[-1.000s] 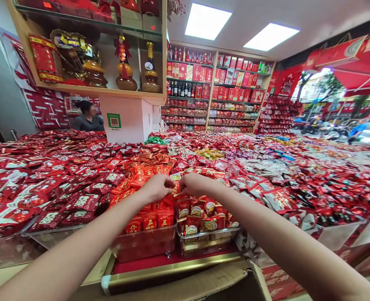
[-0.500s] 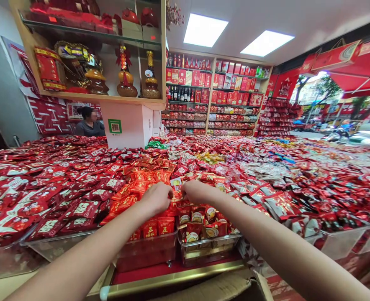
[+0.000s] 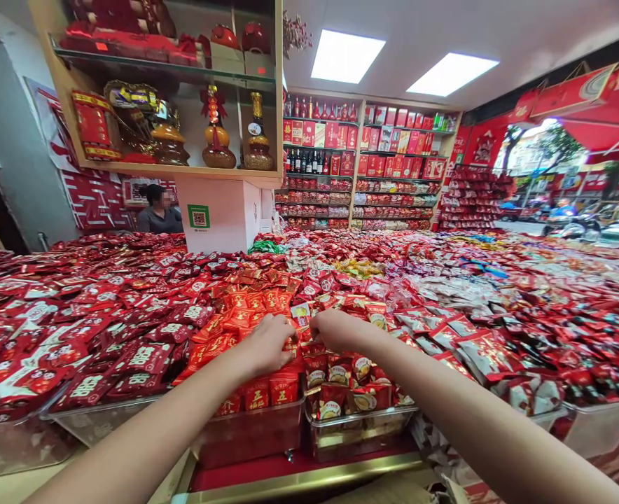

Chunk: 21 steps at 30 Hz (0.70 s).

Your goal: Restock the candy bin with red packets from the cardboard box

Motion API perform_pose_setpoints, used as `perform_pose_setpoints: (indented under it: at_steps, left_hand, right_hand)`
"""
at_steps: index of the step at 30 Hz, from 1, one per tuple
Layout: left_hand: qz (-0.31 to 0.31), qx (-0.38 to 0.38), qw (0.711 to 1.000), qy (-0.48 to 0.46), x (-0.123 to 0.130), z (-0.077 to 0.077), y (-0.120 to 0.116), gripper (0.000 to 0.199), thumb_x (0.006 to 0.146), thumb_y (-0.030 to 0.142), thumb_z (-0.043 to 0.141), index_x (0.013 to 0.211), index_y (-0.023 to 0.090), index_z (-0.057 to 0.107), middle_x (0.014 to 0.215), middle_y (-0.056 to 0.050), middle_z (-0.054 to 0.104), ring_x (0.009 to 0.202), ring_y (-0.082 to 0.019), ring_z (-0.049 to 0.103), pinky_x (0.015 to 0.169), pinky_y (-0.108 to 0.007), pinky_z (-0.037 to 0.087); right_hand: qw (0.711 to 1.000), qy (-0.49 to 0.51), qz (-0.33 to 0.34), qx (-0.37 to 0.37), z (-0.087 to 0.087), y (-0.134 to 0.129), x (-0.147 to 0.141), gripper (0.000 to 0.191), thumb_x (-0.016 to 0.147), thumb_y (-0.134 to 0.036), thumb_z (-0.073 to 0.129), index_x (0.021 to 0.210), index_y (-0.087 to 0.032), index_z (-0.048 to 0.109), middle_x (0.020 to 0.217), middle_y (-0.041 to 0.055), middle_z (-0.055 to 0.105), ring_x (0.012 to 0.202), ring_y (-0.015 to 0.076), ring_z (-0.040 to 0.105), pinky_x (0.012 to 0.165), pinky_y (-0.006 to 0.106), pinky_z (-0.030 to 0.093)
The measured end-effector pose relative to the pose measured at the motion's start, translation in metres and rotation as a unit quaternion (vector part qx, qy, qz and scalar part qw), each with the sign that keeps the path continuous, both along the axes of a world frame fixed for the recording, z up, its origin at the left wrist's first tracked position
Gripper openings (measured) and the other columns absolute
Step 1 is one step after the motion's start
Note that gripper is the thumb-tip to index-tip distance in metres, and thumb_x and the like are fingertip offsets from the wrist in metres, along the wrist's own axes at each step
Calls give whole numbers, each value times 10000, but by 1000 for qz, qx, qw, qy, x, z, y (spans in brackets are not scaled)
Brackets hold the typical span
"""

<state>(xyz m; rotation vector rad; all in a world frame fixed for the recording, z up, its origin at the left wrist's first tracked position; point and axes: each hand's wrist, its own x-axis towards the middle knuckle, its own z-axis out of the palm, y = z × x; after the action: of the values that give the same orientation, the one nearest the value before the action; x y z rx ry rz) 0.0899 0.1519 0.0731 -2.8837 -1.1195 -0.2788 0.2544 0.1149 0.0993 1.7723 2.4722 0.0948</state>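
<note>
My left hand (image 3: 272, 343) reaches into a heap of bright red snack packets (image 3: 239, 318) with gold lettering. Its fingers and thumb curl round one red packet (image 3: 290, 344) at the heap's right edge. Close beside it, my right hand (image 3: 335, 329) bends down over the durian snack packets (image 3: 335, 374), its fingers curled and their tips mostly hidden. What lies in its grip, if anything, does not show. A pale packet with a picture (image 3: 300, 313) sits just behind the gap between my hands. Clear plastic bins (image 3: 362, 427) hold both heaps.
Dark red packets (image 3: 144, 357) spread to the left, and white-and-red packets (image 3: 485, 353) to the right. A pillar with a green code sign (image 3: 199, 218) stands behind, under a cabinet of bottles (image 3: 219, 143). A person (image 3: 157, 213) is at the back left.
The view has shifted slightly, so the scene sits a little lower and farther right. My left fingers have spread somewhat and show a red packet between them. The right hand stays curled.
</note>
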Motion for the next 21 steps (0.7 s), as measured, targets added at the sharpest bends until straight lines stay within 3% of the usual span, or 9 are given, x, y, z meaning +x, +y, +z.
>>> perform_pose_setpoints:
  at_steps: [5, 8, 11, 14, 15, 17, 19, 20, 21]
  left_hand:
    - [-11, -1, 1000, -2, -3, -2, 2, 201, 676, 155, 602, 874, 165, 631, 929, -62, 597, 910, -219, 537, 793, -366, 441]
    - [-25, 6, 999, -31, -4, 6, -2, 219, 669, 140, 593, 880, 172, 643, 928, -82, 613, 906, -233, 545, 805, -357, 445]
    - [-43, 5, 995, -89, -16, 20, -26, 243, 752, 197, 527, 978, 165, 608, 990, -82, 618, 953, -209, 543, 871, -322, 417]
    - [-35, -19, 984, -173, -51, 17, -70, 234, 830, 304, 417, 951, 207, 593, 939, -23, 638, 880, -165, 578, 807, -259, 442]
    - [-34, -30, 972, -232, -67, 10, -88, 210, 813, 341, 450, 880, 228, 614, 861, -3, 654, 814, -167, 596, 759, -250, 456]
    - [16, -84, 952, -294, -101, -17, -128, 150, 779, 352, 518, 842, 264, 621, 804, 19, 662, 751, -166, 607, 713, -237, 469]
    - [83, -279, 924, -248, -132, -55, -169, 163, 796, 367, 489, 834, 282, 622, 754, 29, 663, 702, -155, 614, 637, -218, 487]
    - [118, -376, 895, -208, -145, -74, -189, 205, 816, 386, 448, 856, 290, 625, 738, 27, 666, 701, -160, 622, 640, -230, 502]
    - [140, -429, 875, -173, -156, -92, -209, 236, 817, 403, 434, 918, 312, 627, 889, 21, 676, 847, -180, 619, 773, -270, 494]
  right_hand:
    - [1000, 7, -9, 17, -5, 1, -1, 202, 748, -117, 507, 862, -144, 672, 843, 119, 688, 804, 217, 628, 621, 241, 426]
    - [1000, 11, -16, 16, -4, 5, 0, 186, 737, -111, 520, 826, -148, 679, 811, 103, 689, 754, 200, 627, 608, 234, 420]
    - [999, 17, -23, 26, 4, -6, 1, 196, 751, -102, 501, 850, -120, 668, 851, 130, 675, 776, 216, 613, 636, 258, 416]
    - [992, 66, -24, 102, 7, -47, -3, 216, 816, -184, 451, 883, -119, 645, 895, 144, 650, 852, 242, 582, 707, 297, 405]
    - [988, 103, -16, 113, 6, -67, -7, 198, 814, -222, 468, 869, -146, 642, 874, 116, 651, 829, 228, 581, 704, 289, 404]
    - [979, 194, 56, -11, -4, -109, -18, 182, 827, -265, 459, 857, -228, 635, 829, 35, 659, 745, 159, 587, 661, 237, 407]
    - [945, 213, 134, -209, -27, -148, -34, 184, 833, -276, 454, 850, -275, 637, 795, 5, 668, 696, 126, 593, 605, 205, 407]
    - [925, 188, 159, -288, -43, -162, -45, 195, 832, -262, 450, 858, -273, 643, 784, 16, 674, 690, 131, 601, 582, 210, 404]
    - [910, 149, 172, -346, -63, -173, -56, 203, 823, -240, 452, 854, -254, 652, 772, 40, 679, 684, 148, 610, 553, 225, 400]
